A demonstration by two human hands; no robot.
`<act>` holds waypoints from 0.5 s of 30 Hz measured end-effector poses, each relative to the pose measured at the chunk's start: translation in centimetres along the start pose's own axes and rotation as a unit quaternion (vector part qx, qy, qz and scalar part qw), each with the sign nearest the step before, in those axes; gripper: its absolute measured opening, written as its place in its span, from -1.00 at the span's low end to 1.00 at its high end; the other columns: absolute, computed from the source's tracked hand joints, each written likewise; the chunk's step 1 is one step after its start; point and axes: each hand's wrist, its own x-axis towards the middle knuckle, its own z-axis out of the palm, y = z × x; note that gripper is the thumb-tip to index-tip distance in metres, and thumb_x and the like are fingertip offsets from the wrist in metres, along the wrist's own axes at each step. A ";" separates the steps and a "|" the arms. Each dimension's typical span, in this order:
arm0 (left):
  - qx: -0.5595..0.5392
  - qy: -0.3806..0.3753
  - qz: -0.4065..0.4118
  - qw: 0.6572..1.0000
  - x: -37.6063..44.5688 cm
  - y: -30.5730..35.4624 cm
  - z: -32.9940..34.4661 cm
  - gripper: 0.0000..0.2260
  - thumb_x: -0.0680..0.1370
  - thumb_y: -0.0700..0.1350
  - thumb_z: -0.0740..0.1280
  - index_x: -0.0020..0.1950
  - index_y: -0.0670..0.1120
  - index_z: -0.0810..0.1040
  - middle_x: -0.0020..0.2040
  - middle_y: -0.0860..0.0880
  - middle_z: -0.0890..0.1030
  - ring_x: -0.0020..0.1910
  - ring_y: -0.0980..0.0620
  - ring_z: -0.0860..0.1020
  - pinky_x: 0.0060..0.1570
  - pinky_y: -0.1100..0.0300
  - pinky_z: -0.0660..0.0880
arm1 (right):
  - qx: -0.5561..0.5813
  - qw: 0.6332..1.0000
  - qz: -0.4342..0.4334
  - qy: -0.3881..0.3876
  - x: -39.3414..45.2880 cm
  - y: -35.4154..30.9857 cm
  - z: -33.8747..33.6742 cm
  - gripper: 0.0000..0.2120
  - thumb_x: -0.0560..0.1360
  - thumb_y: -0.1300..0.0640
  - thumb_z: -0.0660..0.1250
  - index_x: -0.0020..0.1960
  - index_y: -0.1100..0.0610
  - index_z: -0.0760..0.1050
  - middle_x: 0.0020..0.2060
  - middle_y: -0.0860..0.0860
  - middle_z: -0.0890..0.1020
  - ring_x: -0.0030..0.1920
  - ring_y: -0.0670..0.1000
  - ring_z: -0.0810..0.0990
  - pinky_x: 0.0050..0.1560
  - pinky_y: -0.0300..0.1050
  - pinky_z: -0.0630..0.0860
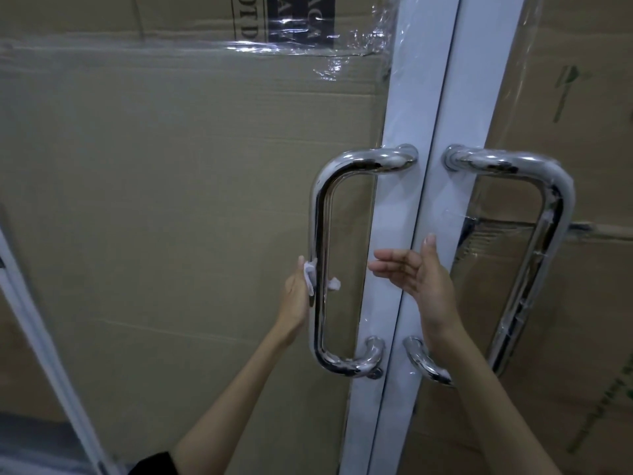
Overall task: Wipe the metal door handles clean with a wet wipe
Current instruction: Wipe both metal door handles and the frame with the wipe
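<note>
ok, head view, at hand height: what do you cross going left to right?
Cardboard sheet → left hand with the wet wipe → left door handle → white door frames → right hand → right door handle → more cardboard.

Glossy chrome metal handles (318,234), matt corrugated cardboard (171,200), shiny plastic film (308,46)

Single head-worn wide-angle view, close to a double door (424,207) and facing it slightly downward. Both handles (left handle (317,234), right handle (551,214)) fill the centre; forearms enter from the lower edge. Straight edges bow near the borders.
</note>
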 end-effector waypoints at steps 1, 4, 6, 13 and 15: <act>-0.007 0.006 0.008 1.000 0.4 0.7 0.0 -0.37 0.67 0.06 -0.14 -0.13 -0.19 0.66 -0.17 0.00 0.71 -0.08 0.17 0.63 0.12 0.23 0.45 | 0.001 1.000 0.002 -0.001 0.1 0.1 0.2 -0.35 0.62 -0.13 -0.20 -0.05 0.16 0.60 -0.14 0.11 0.71 -0.07 -0.03 0.68 0.20 -0.12 0.47; -0.041 0.082 0.047 0.995 1.1 1.7 1.2 -0.45 0.61 0.20 -0.01 0.24 -0.19 0.51 0.13 -0.21 0.61 0.16 -0.12 0.56 0.22 0.00 0.48 | -0.006 1.000 0.009 -0.014 0.4 0.5 1.2 -0.35 0.62 -0.12 -0.20 -0.04 0.17 0.60 -0.13 0.11 0.70 -0.07 -0.04 0.67 0.12 -0.21 0.48; -0.002 0.102 0.085 0.991 -0.2 0.4 1.7 -0.48 0.61 0.19 0.02 0.38 -0.14 0.39 0.23 -0.26 0.54 0.24 -0.20 0.49 0.25 -0.08 0.44 | -0.005 1.000 0.012 -0.026 0.4 0.8 1.9 -0.37 0.63 -0.10 -0.19 -0.04 0.19 0.60 -0.15 0.11 0.70 -0.12 -0.10 0.67 -0.01 -0.34 0.49; 0.085 0.112 0.151 0.978 -2.3 -0.2 -0.6 -0.81 0.61 -0.12 0.20 0.12 -0.05 0.59 -0.17 0.30 0.54 -0.22 0.49 0.47 -0.13 0.37 0.38 | -0.015 1.000 0.014 -0.021 0.5 2.7 3.6 -0.40 0.64 -0.10 -0.14 -0.10 0.12 0.62 -0.19 0.07 0.71 -0.11 -0.04 0.68 0.11 -0.17 0.47; 0.063 0.143 0.198 0.968 -1.2 1.9 0.0 -0.71 0.60 -0.20 0.24 0.31 -0.13 0.50 0.08 0.34 0.52 -0.01 0.56 0.45 0.01 0.51 0.37 | -0.011 1.000 0.018 -0.006 0.5 3.2 4.6 -0.42 0.64 -0.11 -0.11 -0.09 0.14 0.62 -0.20 0.08 0.71 -0.11 0.00 0.68 0.09 -0.15 0.49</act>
